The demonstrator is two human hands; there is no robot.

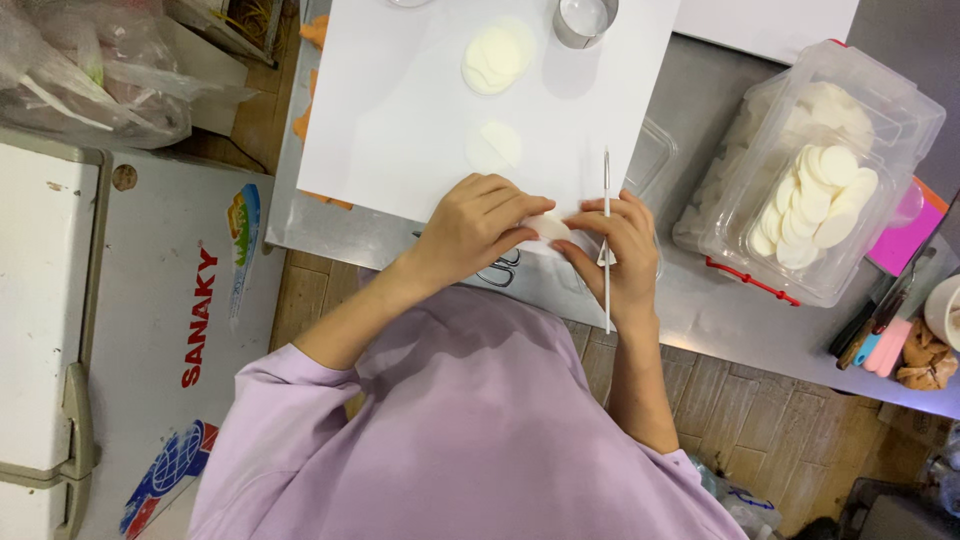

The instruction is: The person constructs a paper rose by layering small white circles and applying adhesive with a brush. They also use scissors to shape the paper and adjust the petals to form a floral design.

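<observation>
Dough disc (548, 226), small and white, sits pinched between both hands at the white board's (400, 120) six-o'clock edge, mostly hidden by fingers. Left hand (475, 228) grips it; right hand (620, 250) also clasps a thin stick (606, 200). Scissors (503, 270) lie half covered beneath.

Left hand (478, 228) curled, fingers bent in a pinching grip, right hand (622, 250) close beside it, fingertips nearly meeting

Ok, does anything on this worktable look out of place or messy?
Nothing looks spilled or damaged. The white sheet lies slightly askew on the metal table, and a pair of scissors sits half hidden under the left hand. The white discs sit neatly stacked.
</observation>
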